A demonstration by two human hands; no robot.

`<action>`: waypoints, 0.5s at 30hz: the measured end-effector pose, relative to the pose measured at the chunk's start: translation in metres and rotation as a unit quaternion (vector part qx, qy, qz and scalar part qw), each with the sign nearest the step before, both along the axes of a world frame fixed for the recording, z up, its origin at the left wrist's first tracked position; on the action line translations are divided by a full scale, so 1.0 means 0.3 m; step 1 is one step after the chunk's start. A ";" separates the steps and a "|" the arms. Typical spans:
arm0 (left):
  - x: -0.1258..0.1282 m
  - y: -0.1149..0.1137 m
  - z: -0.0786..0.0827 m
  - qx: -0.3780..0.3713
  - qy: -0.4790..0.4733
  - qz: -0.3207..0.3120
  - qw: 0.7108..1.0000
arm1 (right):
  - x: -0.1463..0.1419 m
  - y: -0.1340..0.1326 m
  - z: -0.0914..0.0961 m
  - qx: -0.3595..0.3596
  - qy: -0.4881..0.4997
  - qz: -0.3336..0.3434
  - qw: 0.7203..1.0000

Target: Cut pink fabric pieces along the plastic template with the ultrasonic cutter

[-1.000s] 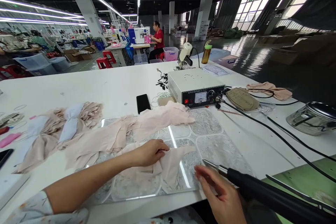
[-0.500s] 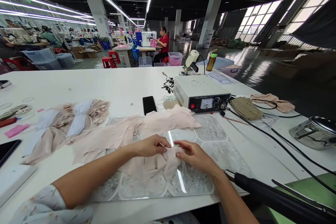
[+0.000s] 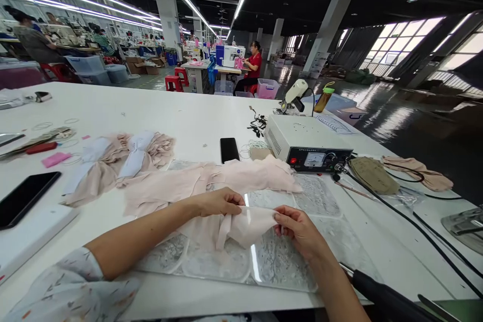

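My left hand (image 3: 219, 203) and my right hand (image 3: 298, 229) both pinch one small pale pink fabric piece (image 3: 241, 227), stretched between them just above a clear plastic sheet (image 3: 287, 261) on the white table (image 3: 158, 115). More pale pink fabric (image 3: 211, 181) lies spread behind my hands. Bundled pink pieces with white bands (image 3: 121, 158) sit to the left. A black tool handle (image 3: 385, 299) lies by my right forearm at the table's edge.
A white control box with a dial (image 3: 307, 143) stands to the right, black cables (image 3: 400, 211) trailing from it. A black phone (image 3: 229, 149) lies behind the fabric, another phone (image 3: 24, 196) at the left. A person in red (image 3: 254, 65) sits at a far sewing machine.
My right hand left the black tool and came up to the fabric; both hands now hold the piece pulled wider apart. The view has shifted to the left.
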State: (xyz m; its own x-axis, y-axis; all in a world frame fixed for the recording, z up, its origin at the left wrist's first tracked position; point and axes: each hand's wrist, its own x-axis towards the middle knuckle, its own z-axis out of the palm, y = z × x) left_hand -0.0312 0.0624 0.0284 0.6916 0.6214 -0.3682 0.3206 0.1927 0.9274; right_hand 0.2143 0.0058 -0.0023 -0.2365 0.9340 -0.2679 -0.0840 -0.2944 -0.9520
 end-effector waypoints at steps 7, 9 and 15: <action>-0.022 -0.007 -0.006 -0.034 -0.018 0.028 0.999 | -0.018 0.005 0.001 -0.027 0.023 -0.036 0.999; -0.034 -0.009 -0.001 -0.038 -0.020 0.031 0.999 | -0.019 0.010 -0.003 -0.032 0.025 -0.038 0.998; -0.114 -0.016 0.007 -0.055 -0.017 0.056 0.997 | -0.023 0.039 -0.024 -0.054 0.013 -0.019 0.998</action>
